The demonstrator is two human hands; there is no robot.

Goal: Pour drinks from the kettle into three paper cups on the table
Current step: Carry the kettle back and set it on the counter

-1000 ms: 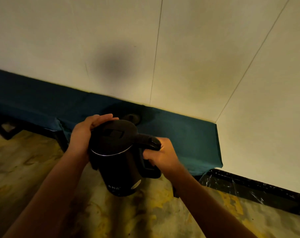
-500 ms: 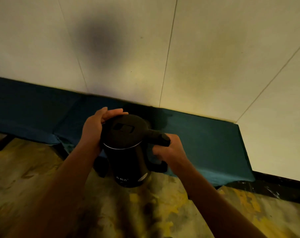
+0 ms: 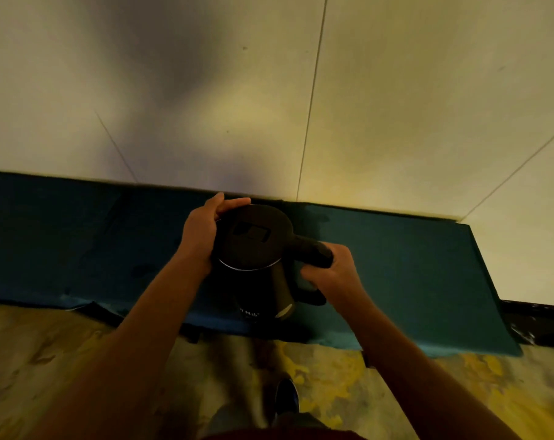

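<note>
Head view, looking forward and down. A black kettle (image 3: 256,262) is held upright between two bare hands over the near part of a table covered in dark teal cloth (image 3: 412,274). The left hand (image 3: 202,233) is pressed against the kettle's left side just under the lid, its fingers (image 3: 229,204) curled over the far rim; the grip is closed on the kettle's body. The right hand (image 3: 336,274) is wrapped around the black handle (image 3: 310,255), which projects to the right of the lid, so that this hand too is closed on the kettle. A rectangular marking is seen on the flat round lid (image 3: 253,236), and a thin bright band runs along the lid's lower edge. Pale lettering is visible low on the kettle's body but is too blurred to be read. Whether the kettle's base touches the cloth or hangs just above it cannot be told, as the base is lost in shadow. Behind the table a pale panelled wall (image 3: 396,106) is shown, bearing a soft dark shadow. Below the table's near edge a mottled yellow-brown floor (image 3: 348,385) and the toe of a shoe (image 3: 286,396) are seen.
</note>
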